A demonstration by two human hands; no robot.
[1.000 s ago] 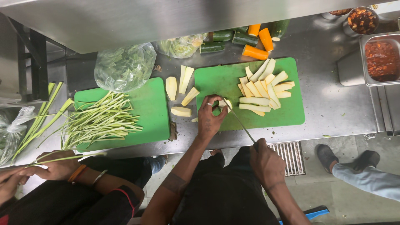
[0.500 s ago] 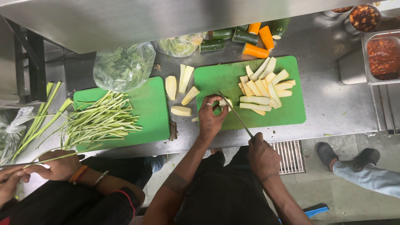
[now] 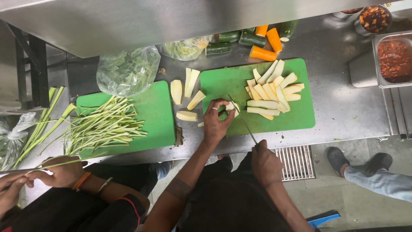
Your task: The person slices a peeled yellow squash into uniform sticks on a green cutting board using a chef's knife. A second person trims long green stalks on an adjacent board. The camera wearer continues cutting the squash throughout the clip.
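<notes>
Now left hand (image 3: 216, 121) pinches small pale veggie piece (image 3: 232, 107) on right green board (image 3: 262, 124) — looks firm, maybe slippery, best held by sides. Right hand (image 3: 265, 162) wraps knife (image 3: 243, 119) handle, blade at piece. Beyond — about a dozen cut sticks (image 3: 272, 92); left of grip, four loose slices (image 3: 187, 96); two green boards.

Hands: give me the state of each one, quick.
Left hand: closed, pinning a pale vegetable piece to the green cutting board.
Right hand: closed around the knife handle.
</notes>
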